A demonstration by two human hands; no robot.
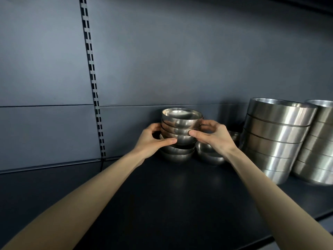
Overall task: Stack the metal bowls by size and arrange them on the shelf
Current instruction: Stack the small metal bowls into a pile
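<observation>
- Done: a big stack [275, 138] of large bowls and a second stack [319, 141] stand side by side on the shelf [162, 204], at the right.
- In hand: the left hand [151, 139] and right hand [212, 136] grip a small stack [181, 127] of three bowls from either side. The fingers [196, 133] curl round it, just over the nested bowls [177, 154] at the back of the shelf; I cannot tell if they touch.
- Left, I judge: seating this stack, then adding the loose bowl [209, 156] beside it and the far bowl [234, 136] behind.

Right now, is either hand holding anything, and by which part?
The left hand and right hand grip the small bowl stack by its opposite sides, thumbs across the front.
</observation>
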